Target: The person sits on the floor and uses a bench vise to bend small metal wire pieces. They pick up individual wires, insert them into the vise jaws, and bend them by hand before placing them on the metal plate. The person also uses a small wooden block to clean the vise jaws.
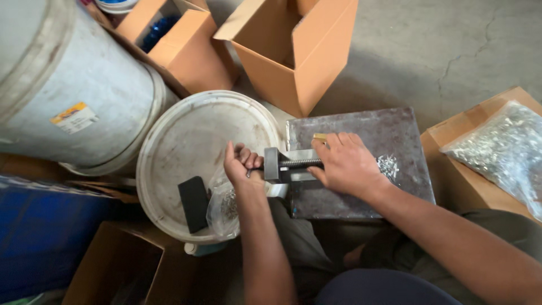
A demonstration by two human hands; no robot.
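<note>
A small metal vise [285, 165] with a threaded screw lies across the front edge of a dark steel plate [389, 133]. My left hand [241, 164] is closed around the handle end of the vise screw, over the white bucket lid [192, 141]. My right hand [344, 164] rests on the vise body and grips it against the plate. A small brass-coloured piece [320, 136] shows just beyond my right fingers. A little heap of shiny small metal parts [388, 166] lies on the plate beside my right wrist.
A clear bag of small metal parts [223, 206] and a black block [193, 203] lie on the lid. A large white drum [68, 85] stands left. Open cardboard boxes [293, 51] stand behind. A box [457, 158] at right carries a big bag of metal parts [502, 149].
</note>
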